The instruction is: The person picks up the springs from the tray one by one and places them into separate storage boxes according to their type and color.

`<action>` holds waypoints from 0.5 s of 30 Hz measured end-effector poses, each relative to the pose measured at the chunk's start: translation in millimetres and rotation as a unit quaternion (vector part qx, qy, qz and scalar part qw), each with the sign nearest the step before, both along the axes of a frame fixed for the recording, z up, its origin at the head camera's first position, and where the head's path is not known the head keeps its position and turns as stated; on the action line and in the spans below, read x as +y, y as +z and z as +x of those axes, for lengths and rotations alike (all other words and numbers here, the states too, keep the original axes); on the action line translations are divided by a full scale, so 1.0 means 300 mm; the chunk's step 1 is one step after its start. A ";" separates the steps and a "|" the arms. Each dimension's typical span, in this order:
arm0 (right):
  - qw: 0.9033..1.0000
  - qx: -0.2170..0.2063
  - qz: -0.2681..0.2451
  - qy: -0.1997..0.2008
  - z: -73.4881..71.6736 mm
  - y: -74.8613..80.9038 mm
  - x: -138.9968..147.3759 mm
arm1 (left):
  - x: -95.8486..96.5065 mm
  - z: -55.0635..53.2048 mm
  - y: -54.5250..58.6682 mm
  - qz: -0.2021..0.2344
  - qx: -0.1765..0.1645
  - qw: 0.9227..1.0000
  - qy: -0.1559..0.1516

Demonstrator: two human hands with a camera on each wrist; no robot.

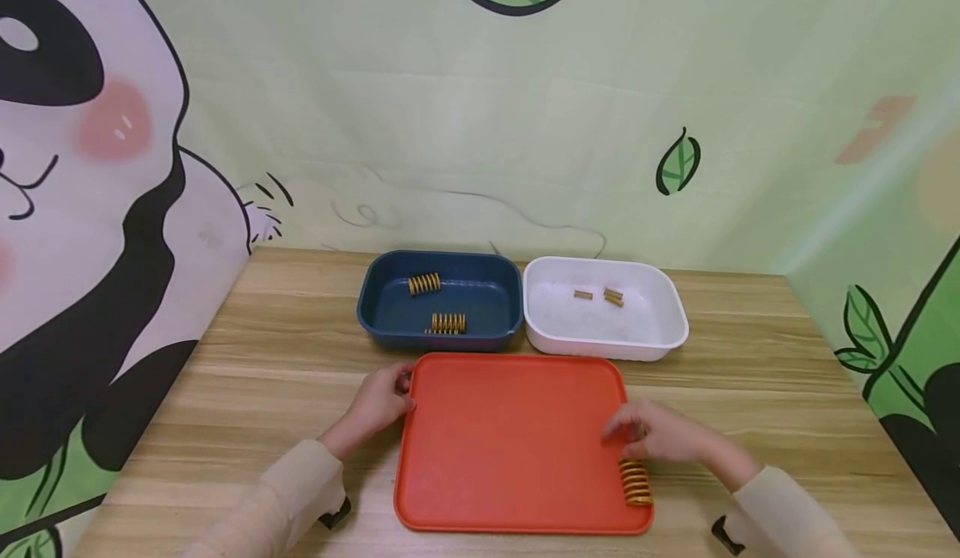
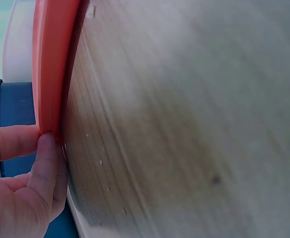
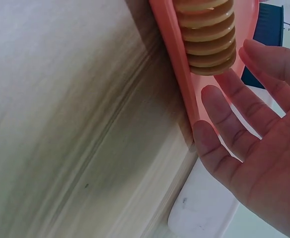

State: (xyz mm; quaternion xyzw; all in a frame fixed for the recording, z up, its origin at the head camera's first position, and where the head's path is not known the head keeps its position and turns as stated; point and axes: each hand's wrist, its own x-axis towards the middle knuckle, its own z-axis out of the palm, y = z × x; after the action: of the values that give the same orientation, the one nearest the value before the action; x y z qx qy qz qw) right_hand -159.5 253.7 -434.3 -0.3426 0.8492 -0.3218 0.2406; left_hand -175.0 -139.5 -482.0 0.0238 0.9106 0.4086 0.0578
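Note:
A red tray (image 1: 510, 441) lies flat on the wooden table. My left hand (image 1: 378, 395) pinches the tray's left rim near its far corner; in the left wrist view, finger and thumb meet at the red edge (image 2: 53, 99). One gold coil spring (image 1: 636, 483) rests along the tray's right side, close to the near corner. Just beyond that spring, over the right rim, hovers my right hand (image 1: 663, 431). Its fingers are spread and loosely bent, the fingertips (image 3: 215, 96) close to the spring's end (image 3: 212, 67), with nothing held.
Behind the tray stand a dark blue bin (image 1: 480, 343) with several gold springs (image 1: 448, 323) and a white bin (image 1: 600, 348) holding a few small brown pieces (image 1: 613, 297). A printed cloth backdrop (image 1: 420, 108) rises behind the table (image 1: 750, 358).

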 end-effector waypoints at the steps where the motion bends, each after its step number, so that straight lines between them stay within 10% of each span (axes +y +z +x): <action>1: 1.000 0.003 -0.001 0.003 0.001 -0.002 0.002 | 0.000 0.000 -0.001 0.000 0.000 1.000 0.000; 15: 0.998 0.018 -0.046 0.049 0.019 -0.028 0.024 | 0.001 0.004 0.004 0.004 0.007 1.000 -0.002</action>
State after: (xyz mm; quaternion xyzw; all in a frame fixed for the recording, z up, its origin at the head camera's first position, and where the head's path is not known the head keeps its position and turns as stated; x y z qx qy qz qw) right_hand -153.8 260.9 -442.6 -0.4006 0.8196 -0.3425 0.2247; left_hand -173.8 -139.3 -480.8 0.0287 0.9092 0.4120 0.0519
